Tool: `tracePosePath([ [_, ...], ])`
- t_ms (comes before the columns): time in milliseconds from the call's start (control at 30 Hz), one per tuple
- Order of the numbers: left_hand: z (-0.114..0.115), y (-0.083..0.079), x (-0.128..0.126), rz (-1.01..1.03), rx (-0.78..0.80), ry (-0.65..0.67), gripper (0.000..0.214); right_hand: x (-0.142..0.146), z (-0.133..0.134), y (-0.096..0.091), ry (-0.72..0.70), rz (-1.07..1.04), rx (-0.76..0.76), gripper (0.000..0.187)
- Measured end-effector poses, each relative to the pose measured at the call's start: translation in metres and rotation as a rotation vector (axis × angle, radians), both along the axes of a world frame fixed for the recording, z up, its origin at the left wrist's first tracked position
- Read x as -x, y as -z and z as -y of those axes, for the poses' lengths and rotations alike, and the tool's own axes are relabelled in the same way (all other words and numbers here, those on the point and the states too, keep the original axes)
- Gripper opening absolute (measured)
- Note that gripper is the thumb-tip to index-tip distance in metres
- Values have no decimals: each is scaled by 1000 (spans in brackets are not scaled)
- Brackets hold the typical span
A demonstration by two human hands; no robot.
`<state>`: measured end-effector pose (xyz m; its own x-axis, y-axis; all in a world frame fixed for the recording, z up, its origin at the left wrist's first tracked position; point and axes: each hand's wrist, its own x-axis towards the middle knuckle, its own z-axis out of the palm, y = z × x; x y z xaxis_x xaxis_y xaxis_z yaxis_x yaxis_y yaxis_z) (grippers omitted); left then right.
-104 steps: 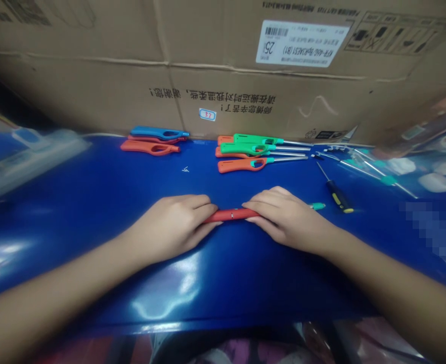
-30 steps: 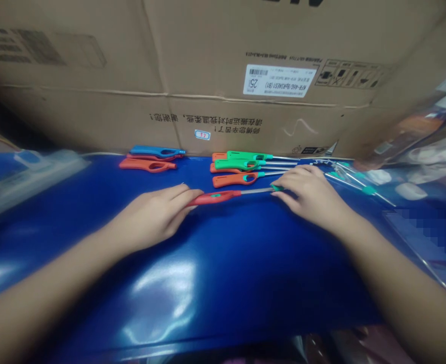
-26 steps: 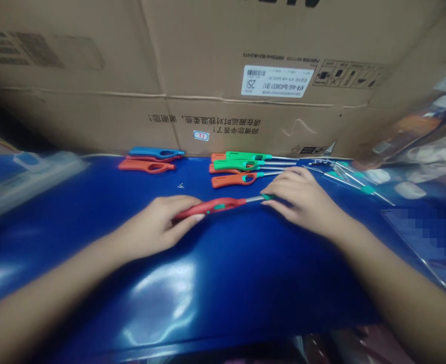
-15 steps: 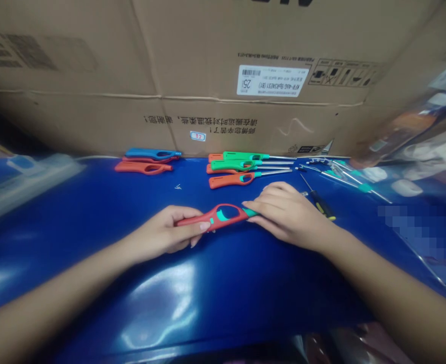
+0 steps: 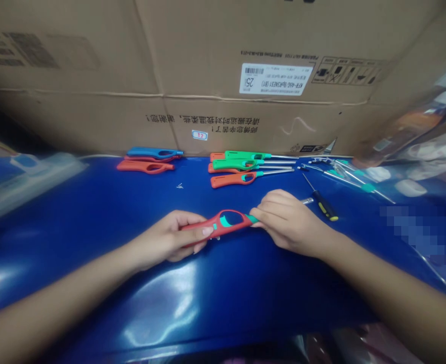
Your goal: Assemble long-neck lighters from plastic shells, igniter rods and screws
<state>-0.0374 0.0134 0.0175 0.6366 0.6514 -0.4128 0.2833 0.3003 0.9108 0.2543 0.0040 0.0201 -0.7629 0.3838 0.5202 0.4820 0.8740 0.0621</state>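
A red long-neck lighter [image 5: 232, 231] with a green trigger and green collar lies across both my hands above the blue table [image 5: 223, 298]. My left hand [image 5: 177, 235] is closed around its handle end, thumb on top near a small green button. My right hand [image 5: 289, 220] is closed over the green collar at the other end; a metal tube tip [image 5: 307, 201] shows past its fingers. Behind the hands lie several green and orange lighters [image 5: 233, 179] with metal tubes. To their left are blue and red lighter handles [image 5: 145, 166] without tubes.
A black and yellow screwdriver [image 5: 324, 205] lies right of my right hand, near loose metal tubes with green collars [image 5: 346, 177]. Small screws [image 5: 179, 186] rest mid-table. A large cardboard box [image 5: 113, 121] stands along the back. A clear plastic container [image 5: 37, 184] sits at left.
My right hand's fingers have curled tighter around the collar end, and more of the metal tube shows beyond them. The lighter stays in both hands, slightly lower in view.
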Motion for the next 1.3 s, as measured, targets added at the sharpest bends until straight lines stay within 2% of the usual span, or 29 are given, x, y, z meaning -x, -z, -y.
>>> tracePosePath([
  [100, -1, 1, 0, 16, 45, -3, 44, 0, 1, 0, -2, 5, 11, 15],
  [167, -2, 0, -1, -18, -30, 17, 44, 0, 0, 0, 3, 6, 21, 16],
  [233, -1, -1, -1, -77, -205, 40, 43, 0, 0, 0, 22, 14, 48, 16],
  [400, 3, -4, -4, -256, -865, 94, 27, -2, 0, -2, 215, 117, 220, 16],
  [500, 3, -6, -3, -312, -1049, 138, 33, -4, -1, -5, 284, 122, 316, 13],
  [667, -5, -3, 3, -361, -1155, 105, 36, -10, -6, -8, 295, 52, 434, 12],
  [800, -11, 2, 6, -374, -1203, 59, 35, -16, -11, -8, 345, 59, 460, 9],
  [1000, -12, 5, 6, -373, -1135, 90, 31, -20, -14, -9, 355, 194, 444, 6],
  [1167, -10, 5, 6, -342, -1093, 72, 32, -21, -16, -8, 312, 205, 497, 4],
  [1300, -10, 7, 5, -311, -1068, 45, 31, -20, -17, -5, 291, 215, 460, 7],
])
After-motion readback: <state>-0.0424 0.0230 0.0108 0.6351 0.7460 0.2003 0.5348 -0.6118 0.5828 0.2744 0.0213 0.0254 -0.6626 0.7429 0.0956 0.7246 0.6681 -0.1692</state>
